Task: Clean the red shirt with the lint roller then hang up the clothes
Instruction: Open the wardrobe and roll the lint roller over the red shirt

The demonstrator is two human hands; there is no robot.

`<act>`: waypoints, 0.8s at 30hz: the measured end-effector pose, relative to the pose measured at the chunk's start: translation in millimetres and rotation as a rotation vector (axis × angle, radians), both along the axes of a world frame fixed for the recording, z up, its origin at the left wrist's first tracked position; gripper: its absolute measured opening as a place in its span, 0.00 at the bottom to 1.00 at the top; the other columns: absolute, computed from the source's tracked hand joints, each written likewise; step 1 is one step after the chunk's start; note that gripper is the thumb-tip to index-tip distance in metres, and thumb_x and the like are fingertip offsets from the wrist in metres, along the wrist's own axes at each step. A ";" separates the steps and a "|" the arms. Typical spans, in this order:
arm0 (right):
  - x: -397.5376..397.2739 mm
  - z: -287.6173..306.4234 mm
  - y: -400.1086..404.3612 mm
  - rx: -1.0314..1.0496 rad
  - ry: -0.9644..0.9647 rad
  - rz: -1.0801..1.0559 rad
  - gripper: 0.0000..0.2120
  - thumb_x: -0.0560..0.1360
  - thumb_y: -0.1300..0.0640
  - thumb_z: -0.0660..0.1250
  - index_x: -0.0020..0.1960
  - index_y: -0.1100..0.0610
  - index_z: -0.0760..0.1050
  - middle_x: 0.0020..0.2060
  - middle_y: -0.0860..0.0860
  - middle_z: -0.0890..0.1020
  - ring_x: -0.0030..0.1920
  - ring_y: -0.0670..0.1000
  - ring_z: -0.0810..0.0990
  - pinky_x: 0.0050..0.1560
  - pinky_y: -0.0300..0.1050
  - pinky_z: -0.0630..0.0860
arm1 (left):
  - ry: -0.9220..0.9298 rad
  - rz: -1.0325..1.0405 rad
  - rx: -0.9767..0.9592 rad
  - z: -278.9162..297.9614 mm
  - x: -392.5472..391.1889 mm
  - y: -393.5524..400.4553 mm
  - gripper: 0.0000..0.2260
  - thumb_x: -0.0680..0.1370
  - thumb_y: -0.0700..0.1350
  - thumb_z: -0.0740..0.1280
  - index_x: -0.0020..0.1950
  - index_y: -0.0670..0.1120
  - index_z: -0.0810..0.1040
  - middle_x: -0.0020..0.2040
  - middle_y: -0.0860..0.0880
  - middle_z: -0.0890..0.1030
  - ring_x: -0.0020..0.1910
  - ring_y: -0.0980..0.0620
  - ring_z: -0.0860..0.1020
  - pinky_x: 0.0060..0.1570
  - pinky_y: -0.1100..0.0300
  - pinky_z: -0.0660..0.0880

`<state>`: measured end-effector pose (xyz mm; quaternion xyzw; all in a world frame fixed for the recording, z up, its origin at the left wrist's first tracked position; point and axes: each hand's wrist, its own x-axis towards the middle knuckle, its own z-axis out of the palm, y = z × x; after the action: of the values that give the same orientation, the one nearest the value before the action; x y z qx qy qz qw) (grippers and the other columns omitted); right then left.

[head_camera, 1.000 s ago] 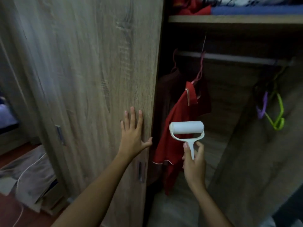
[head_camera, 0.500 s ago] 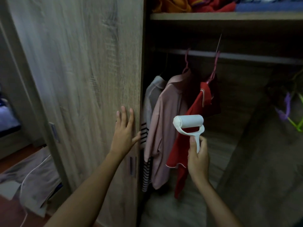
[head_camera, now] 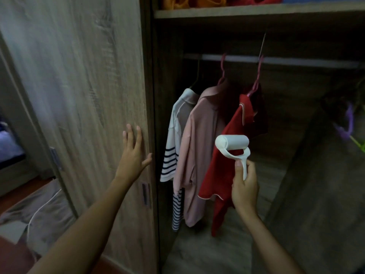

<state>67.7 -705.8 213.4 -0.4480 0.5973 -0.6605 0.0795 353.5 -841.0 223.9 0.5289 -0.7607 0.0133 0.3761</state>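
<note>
Wardrobe door [head_camera: 83,115] pushed further left since a second ago; left hand [head_camera: 132,157] flat on it, fingers spread; red shirt [head_camera: 227,155] now exposed, hanging on rail; right hand [head_camera: 245,184] grips lint roller [head_camera: 233,144] just before it; rolling can likely begin.

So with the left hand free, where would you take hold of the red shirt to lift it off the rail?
Probably by the pink hanger, at its neck just above the red shirt's collar, coming from the front. The shirt hangs edge-on with the pink shirt close on its left, and the right hand holds the lint roller.
</note>
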 end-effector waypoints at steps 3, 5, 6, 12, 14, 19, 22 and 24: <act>-13.3 5.3 -3.3 0.008 0.010 -0.012 0.08 0.81 0.43 0.56 0.47 0.43 0.70 0.33 0.53 0.76 0.34 0.56 0.76 0.36 0.53 0.73 | 0.010 0.009 0.026 0.2 4.7 -3.4 0.45 0.76 0.49 0.68 0.77 0.48 0.36 0.77 0.47 0.32 0.76 0.42 0.37 0.73 0.44 0.50; -22.2 7.9 -5.6 0.009 -0.006 -0.006 0.07 0.81 0.45 0.57 0.47 0.43 0.71 0.33 0.54 0.76 0.35 0.59 0.76 0.35 0.55 0.74 | 0.002 0.027 0.039 1.0 3.0 -2.1 0.45 0.76 0.50 0.68 0.77 0.49 0.35 0.77 0.47 0.32 0.76 0.42 0.38 0.73 0.45 0.50; -27.3 8.1 -7.2 0.009 -0.008 -0.002 0.07 0.81 0.45 0.57 0.47 0.43 0.71 0.33 0.53 0.75 0.35 0.59 0.76 0.35 0.56 0.74 | -0.009 0.056 0.038 1.7 -0.1 -1.0 0.45 0.76 0.49 0.68 0.77 0.48 0.36 0.77 0.46 0.34 0.77 0.42 0.39 0.73 0.44 0.51; -56.0 11.2 -19.8 0.007 -0.044 0.028 0.07 0.81 0.45 0.57 0.49 0.46 0.71 0.31 0.52 0.74 0.32 0.54 0.75 0.35 0.55 0.74 | 0.017 0.008 -0.278 4.9 -77.3 26.9 0.34 0.74 0.39 0.66 0.76 0.38 0.55 0.77 0.37 0.56 0.76 0.42 0.53 0.75 0.52 0.56; -65.7 12.8 -24.0 0.001 -0.053 0.029 0.08 0.81 0.45 0.57 0.49 0.47 0.72 0.32 0.51 0.74 0.32 0.53 0.75 0.35 0.54 0.74 | 0.027 -0.179 -0.282 11.6 -123.1 42.5 0.27 0.77 0.46 0.63 0.74 0.40 0.62 0.71 0.39 0.68 0.70 0.47 0.66 0.68 0.55 0.68; -85.0 19.1 -32.5 -0.026 -0.062 0.031 0.09 0.80 0.45 0.58 0.48 0.48 0.72 0.32 0.53 0.75 0.33 0.55 0.75 0.34 0.52 0.73 | 0.188 -0.155 0.121 4.9 -195.5 43.3 0.31 0.75 0.60 0.66 0.71 0.43 0.67 0.64 0.48 0.76 0.61 0.52 0.75 0.58 0.58 0.72; -93.0 28.6 -40.8 -0.058 -0.082 0.059 0.09 0.81 0.45 0.58 0.48 0.48 0.72 0.32 0.51 0.74 0.32 0.51 0.74 0.33 0.49 0.71 | 0.273 -0.015 0.116 -2.5 -190.6 36.1 0.09 0.79 0.48 0.63 0.46 0.42 0.75 0.41 0.45 0.80 0.42 0.44 0.79 0.39 0.55 0.67; -93.8 37.7 -49.0 -0.075 -0.088 0.068 0.09 0.81 0.46 0.58 0.48 0.49 0.72 0.32 0.47 0.74 0.32 0.45 0.73 0.33 0.44 0.70 | 0.333 0.039 0.074 -0.9 -178.1 42.4 0.06 0.81 0.43 0.59 0.45 0.45 0.73 0.36 0.50 0.76 0.35 0.50 0.76 0.36 0.59 0.63</act>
<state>-26.1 -754.8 251.1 -0.4411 0.5525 -0.6985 0.1110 175.4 -798.6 222.9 0.5518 -0.6774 -0.0952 0.4770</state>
